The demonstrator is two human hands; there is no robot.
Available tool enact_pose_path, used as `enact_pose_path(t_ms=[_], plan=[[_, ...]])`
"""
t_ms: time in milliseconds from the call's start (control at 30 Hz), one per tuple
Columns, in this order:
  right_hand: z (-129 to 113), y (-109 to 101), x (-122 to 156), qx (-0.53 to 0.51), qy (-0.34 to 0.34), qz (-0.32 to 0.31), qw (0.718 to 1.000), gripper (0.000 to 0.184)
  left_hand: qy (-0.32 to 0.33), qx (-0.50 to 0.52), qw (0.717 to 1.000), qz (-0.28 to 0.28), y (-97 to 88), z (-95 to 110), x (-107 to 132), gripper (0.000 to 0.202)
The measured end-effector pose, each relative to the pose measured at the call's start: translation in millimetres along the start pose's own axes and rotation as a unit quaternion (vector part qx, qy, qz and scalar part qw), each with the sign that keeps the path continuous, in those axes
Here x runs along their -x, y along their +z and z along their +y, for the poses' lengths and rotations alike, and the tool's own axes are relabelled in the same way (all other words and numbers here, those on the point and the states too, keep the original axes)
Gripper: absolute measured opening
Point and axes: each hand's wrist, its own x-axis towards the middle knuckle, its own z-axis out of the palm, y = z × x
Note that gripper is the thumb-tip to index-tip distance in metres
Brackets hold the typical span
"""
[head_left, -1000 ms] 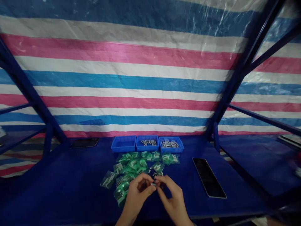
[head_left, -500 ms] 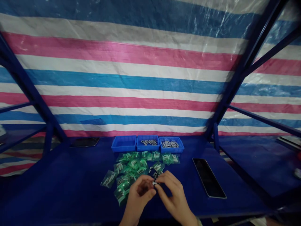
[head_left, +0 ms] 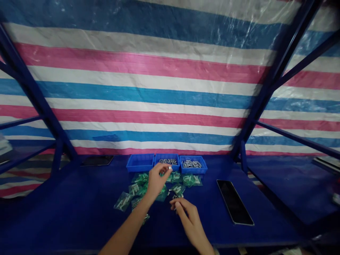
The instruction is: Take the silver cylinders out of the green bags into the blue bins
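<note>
Striped tarp [head_left: 148,88] in pink, white and blue hangs behind a dark blue table [head_left: 79,212], w/ blue frame bars either side. Your left hand [head_left: 156,180] is stretched far, toward the middle bin [head_left: 167,166]; thumb and forefinger are pressed together on a small metal part [head_left: 170,168] just at that bin's near edge. Part too small to tell its long axis or which way it points. Your right hand [head_left: 188,219] sits nearer you, fingers loosely curled, tips close together at a tiny bit on the table; can't tell if it's gripped. Three blue bins in a row at the far edge: left bin [head_left: 140,163] shows nothing inside, middle and right bin [head_left: 193,164] hold silvery metal parts. Green packets [head_left: 138,187] lie scattered between bins and hands. Phone [head_left: 233,202] lies flat, right of the hands.
</note>
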Motion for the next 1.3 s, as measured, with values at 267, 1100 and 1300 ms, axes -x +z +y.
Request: enact_pose_path(t_ms=[267, 1100, 1300], plan=[[10, -9, 10, 0.016, 0.005, 0.019, 1.000, 0.036, -0.028, -0.082, 0.994, -0.061, -3.5, -24, -12, 0.025], [24, -2, -2, 0.040, -0.017, 0.083, 0.996, 0.032, 0.037, -0.187, 0.968, -0.164, 7.3, -26, 72, 0.023], [24, 7, -2, 0.039, -0.010, 0.090, 0.995, 0.032, 0.065, -0.246, 0.950, -0.179, 2.2, -25, 78, 0.026]])
